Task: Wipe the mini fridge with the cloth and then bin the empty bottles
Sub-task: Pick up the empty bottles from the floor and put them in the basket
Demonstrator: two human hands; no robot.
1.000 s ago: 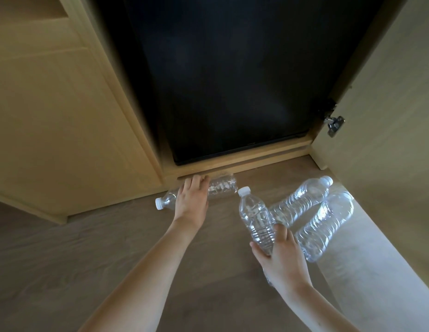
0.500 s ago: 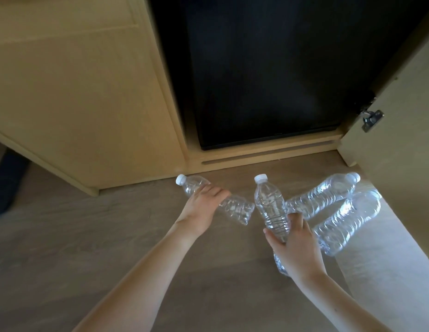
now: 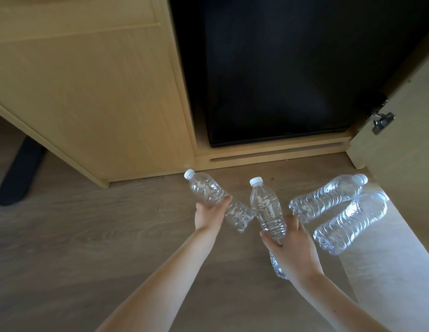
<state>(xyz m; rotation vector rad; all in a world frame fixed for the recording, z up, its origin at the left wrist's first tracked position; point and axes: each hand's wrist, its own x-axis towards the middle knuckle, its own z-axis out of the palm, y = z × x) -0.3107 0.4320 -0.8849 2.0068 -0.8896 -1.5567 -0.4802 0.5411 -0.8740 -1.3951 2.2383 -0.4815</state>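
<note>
My left hand (image 3: pixel 208 215) is gripping a crumpled bottle (image 3: pixel 207 190) round its middle, cap pointing at the cabinet (image 3: pixel 88 92). My right hand (image 3: pixel 292 245) is curling round an upright bottle (image 3: pixel 266 207); a lower bottle (image 3: pixel 277 267) is showing beneath my palm. A far bottle (image 3: pixel 328 197) and a near bottle (image 3: pixel 350 224) are lying side by side on the floor (image 3: pixel 88 236), at its edge by the open door (image 3: pixel 405 116), before the fridge (image 3: pixel 280 68).

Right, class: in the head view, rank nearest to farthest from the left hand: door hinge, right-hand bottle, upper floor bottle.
1. Right-hand bottle, in the right hand, just right of the left hand.
2. Upper floor bottle, lying farther right.
3. Door hinge, far upper right.
</note>
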